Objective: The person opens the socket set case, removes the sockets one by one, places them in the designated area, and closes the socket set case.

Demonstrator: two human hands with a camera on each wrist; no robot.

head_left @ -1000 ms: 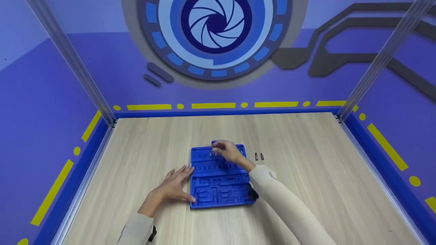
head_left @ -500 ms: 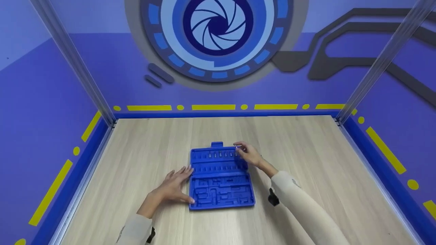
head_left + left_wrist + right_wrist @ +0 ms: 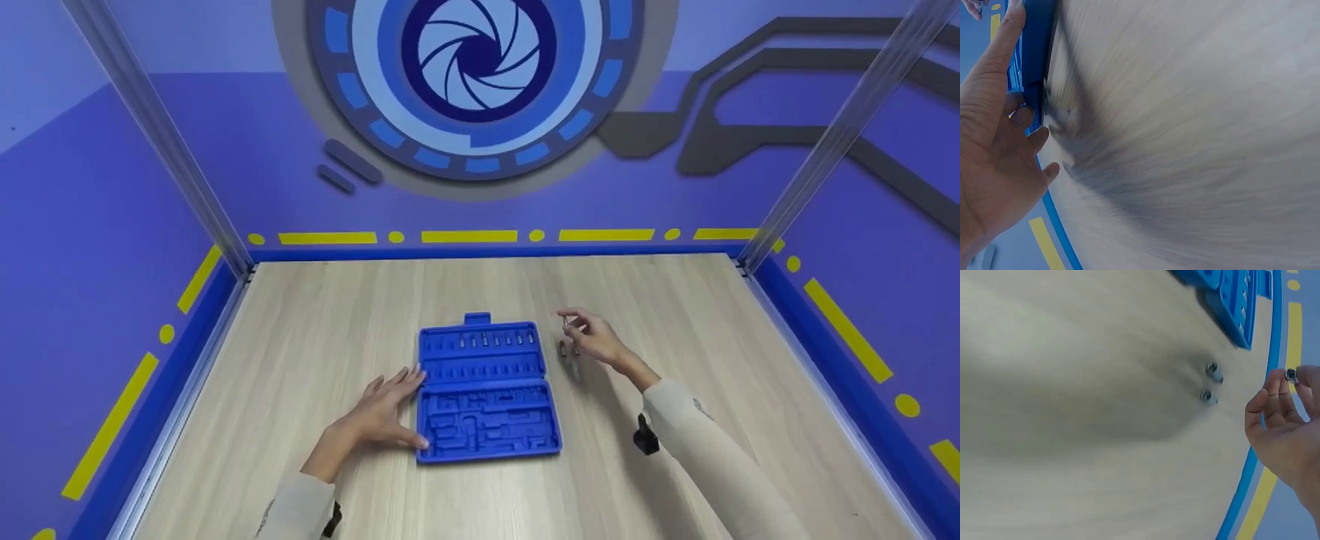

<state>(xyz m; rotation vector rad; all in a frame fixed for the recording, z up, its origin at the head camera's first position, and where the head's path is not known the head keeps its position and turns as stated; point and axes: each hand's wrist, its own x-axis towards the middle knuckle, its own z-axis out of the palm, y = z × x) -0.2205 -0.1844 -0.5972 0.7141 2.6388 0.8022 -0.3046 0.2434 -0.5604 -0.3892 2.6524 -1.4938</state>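
A blue plastic socket case (image 3: 487, 455) lies opened flat on the table. Several small metal sockets (image 3: 484, 340) stand in the lid's top row, toward its right; the leftmost slots and the row below hold none. My left hand (image 3: 384, 409) rests along the case's left edge, thumb at the lower left corner, fingers spread. To the right of the case, my right hand (image 3: 598, 341) pinches a small metal socket (image 3: 1291, 375) between thumb and fingertips, above the table. Two more sockets, one (image 3: 1214, 372) nearer the case and another (image 3: 1208, 396) beside it, are on the wood below that hand.
The wooden table (image 3: 337, 307) spreads around the case, bounded by a blue back wall (image 3: 480, 214) with yellow marks and by side walls. Metal posts (image 3: 817, 165) rise at the back corners. A latch tab (image 3: 477, 318) sticks out from the lid's far edge.
My right hand has moved from over the lid's top row rightward past the case, carrying the socket to above the two on the table. The left hand has stayed at the case's edge.
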